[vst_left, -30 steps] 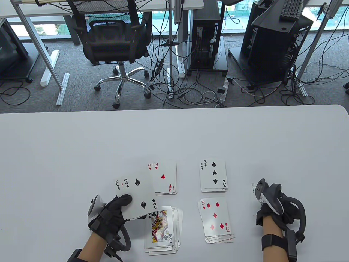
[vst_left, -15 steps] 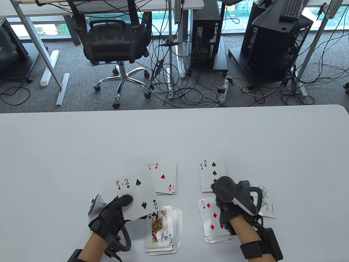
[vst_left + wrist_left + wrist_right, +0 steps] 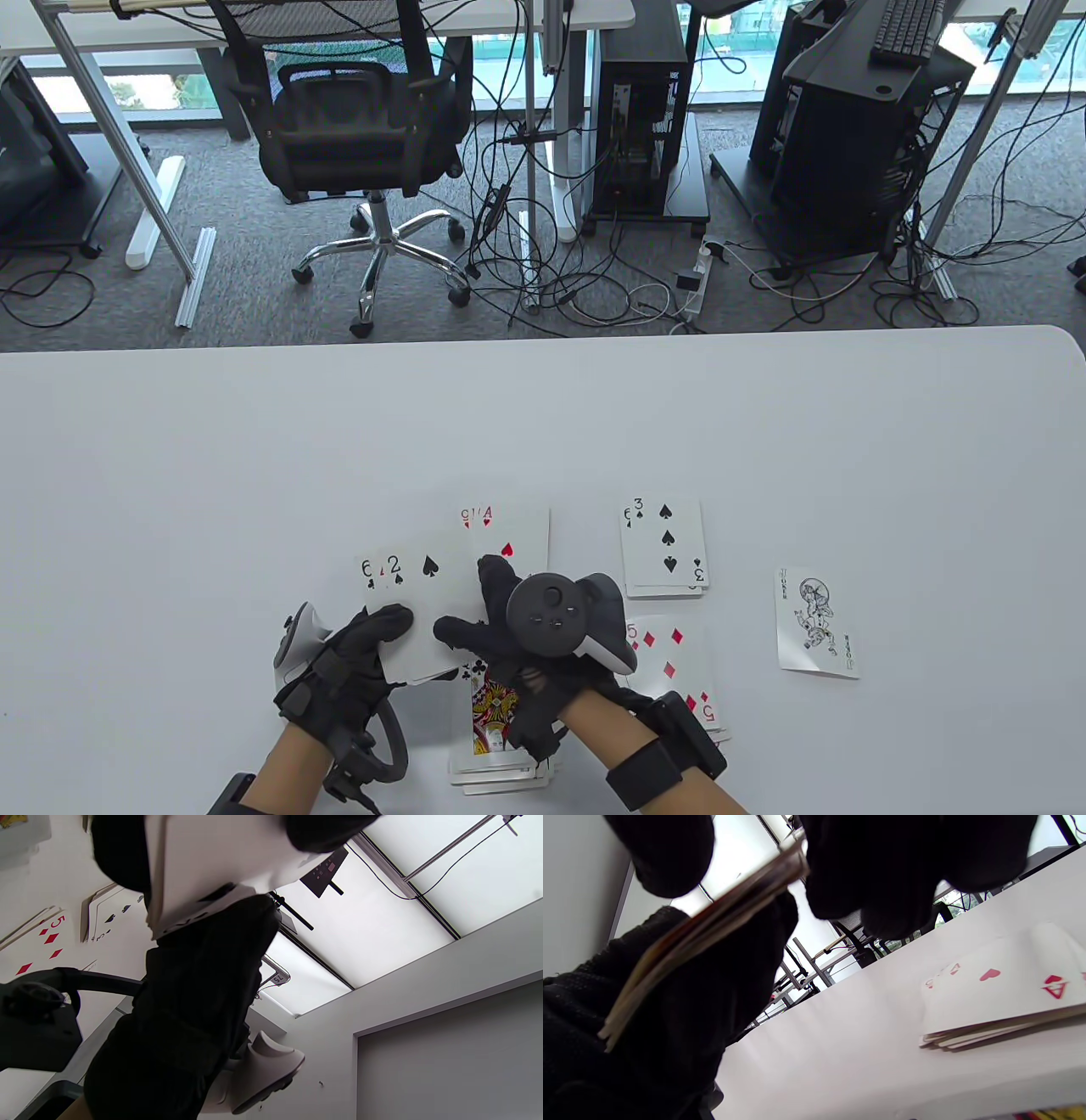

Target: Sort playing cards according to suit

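The broad white counter (image 3: 543, 424) carries four face-up piles near the person: a hearts pile with an ace on top (image 3: 517, 531) at the far left, a spades pile topped by a three (image 3: 666, 543) to its right, a diamonds pile showing a five (image 3: 679, 662) nearer the body, and a clubs pile with a queen on top (image 3: 496, 722), partly hidden under the arms; a lone black-and-white joker card (image 3: 816, 624) lies well apart to the right. The black-gloved left hand (image 3: 356, 658) holds a small fan of white playing cards (image 3: 416, 603) above the counter, thumb pressed on the face of the two of spades on top, the fan's long axis slanting away and to the left. The black-gloved right hand (image 3: 501, 641) reaches across to it, thumb and fingers (image 3: 874, 878) closing on the fan's right edge, which the right wrist view shows as a thin stack between the two gloves; I cannot tell whether it has a firm pinch. What counts, I think, is that the two of spades belongs on the spades pile, up and to the right of both hands, nearer the right hand, so the right hand should carry it there.
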The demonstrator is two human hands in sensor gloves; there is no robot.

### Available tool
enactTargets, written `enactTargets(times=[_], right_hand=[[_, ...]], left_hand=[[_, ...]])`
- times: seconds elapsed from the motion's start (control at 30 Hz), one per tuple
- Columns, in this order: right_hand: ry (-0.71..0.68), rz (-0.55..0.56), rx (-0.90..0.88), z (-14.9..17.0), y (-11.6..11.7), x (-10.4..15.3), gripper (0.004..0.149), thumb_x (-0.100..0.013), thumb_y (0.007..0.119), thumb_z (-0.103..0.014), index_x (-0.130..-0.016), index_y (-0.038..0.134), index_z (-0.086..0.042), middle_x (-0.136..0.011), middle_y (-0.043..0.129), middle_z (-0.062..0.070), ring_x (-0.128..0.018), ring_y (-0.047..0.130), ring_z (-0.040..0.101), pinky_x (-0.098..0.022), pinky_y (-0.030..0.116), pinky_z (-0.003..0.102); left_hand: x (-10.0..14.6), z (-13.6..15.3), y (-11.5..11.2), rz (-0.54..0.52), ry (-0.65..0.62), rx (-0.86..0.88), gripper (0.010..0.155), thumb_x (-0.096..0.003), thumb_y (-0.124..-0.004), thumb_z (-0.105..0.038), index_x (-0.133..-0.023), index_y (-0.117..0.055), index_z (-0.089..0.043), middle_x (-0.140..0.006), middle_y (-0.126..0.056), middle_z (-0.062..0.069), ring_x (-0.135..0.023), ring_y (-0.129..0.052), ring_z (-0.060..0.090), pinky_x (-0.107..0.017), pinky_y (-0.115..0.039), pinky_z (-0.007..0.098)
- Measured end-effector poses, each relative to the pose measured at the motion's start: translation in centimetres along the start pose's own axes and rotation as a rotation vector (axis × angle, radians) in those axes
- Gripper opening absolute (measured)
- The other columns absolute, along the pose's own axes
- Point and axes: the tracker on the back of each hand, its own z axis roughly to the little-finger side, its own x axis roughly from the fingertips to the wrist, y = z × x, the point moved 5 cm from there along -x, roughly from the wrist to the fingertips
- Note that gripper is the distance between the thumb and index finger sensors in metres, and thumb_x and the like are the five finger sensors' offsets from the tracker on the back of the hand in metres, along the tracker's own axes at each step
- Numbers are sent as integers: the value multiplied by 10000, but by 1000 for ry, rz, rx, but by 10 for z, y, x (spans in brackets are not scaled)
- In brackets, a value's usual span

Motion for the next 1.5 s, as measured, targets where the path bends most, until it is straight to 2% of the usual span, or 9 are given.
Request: enactTargets(times=[0.17, 0.33, 0.47, 0.63, 0.87, 1.0, 1.13, 1.33, 1.5], right_hand=[[0, 118, -3, 5, -4, 4, 668, -479, 778, -371, -847, 584, 152, -561, 849, 101, -463, 930, 335, -417, 794, 545], [73, 91, -166, 15, 2, 3, 544, -481, 779, -295, -803, 647, 123, -500, 874, 89, -411, 947, 313, -391, 809, 533], [89, 75, -231, 22, -1, 2, 428, -512, 726, -242, -759, 705, 107, -454, 900, 80, -370, 963, 307, -371, 823, 523], [120, 75, -236, 33, -11, 1, 405, -526, 674, -199, -772, 735, 118, -481, 931, 123, -403, 964, 358, -391, 808, 551], [202, 94, -305, 65, -44, -2, 402, -523, 664, -183, -782, 739, 115, -489, 932, 135, -412, 960, 372, -398, 799, 562], [304, 145, -309, 100, -79, -4, 402, -524, 669, -186, -782, 743, 112, -479, 931, 121, -402, 963, 355, -400, 801, 552], [470, 176, -369, 148, -99, 0, 402, -525, 675, -182, -786, 740, 117, -480, 929, 133, -403, 957, 366, -404, 791, 560], [687, 152, -37, 209, -110, 14, 407, -519, 690, -177, -781, 753, 128, -466, 934, 148, -389, 955, 380, -396, 786, 572], [777, 101, 122, 234, -108, 16, 411, -519, 700, -180, -794, 762, 119, -470, 934, 156, -392, 950, 393, -404, 777, 582]], left_hand=[[-1, 0, 0, 7, 5, -32, 511, -645, -613, -338, -1105, -447, -191, -1096, -612, 116, -898, -772, 381, -585, -766, 494], [-1, 4, 1, 5, 15, -22, 511, -642, -620, -338, -1102, -454, -188, -1087, -626, 119, -874, -792, 378, -579, -771, 490], [-1, 4, 2, 9, 16, -23, 514, -641, -620, -334, -1103, -450, -187, -1085, -630, 118, -870, -798, 376, -578, -775, 484], [-1, 4, 1, 13, 11, -19, 513, -641, -621, -330, -1104, -451, -189, -1087, -626, 119, -878, -790, 379, -579, -775, 484], [-1, 1, 2, 9, -2, -11, 509, -641, -617, -330, -1103, -453, -192, -1085, -632, 115, -876, -796, 374, -576, -780, 478], [-1, 2, 3, -1, 3, -8, 508, -642, -617, -330, -1102, -453, -193, -1085, -632, 115, -875, -796, 375, -576, -780, 478], [-1, 1, 4, -6, -2, -10, 509, -642, -615, -335, -1103, -454, -192, -1084, -633, 113, -875, -797, 373, -575, -782, 476], [0, 1, 5, -17, -5, -6, 509, -643, -613, -338, -1103, -454, -190, -1084, -633, 116, -875, -797, 372, -575, -782, 474], [0, 1, 4, -21, 0, -4, 508, -643, -614, -339, -1103, -456, -192, -1084, -634, 113, -876, -797, 370, -574, -784, 473]])
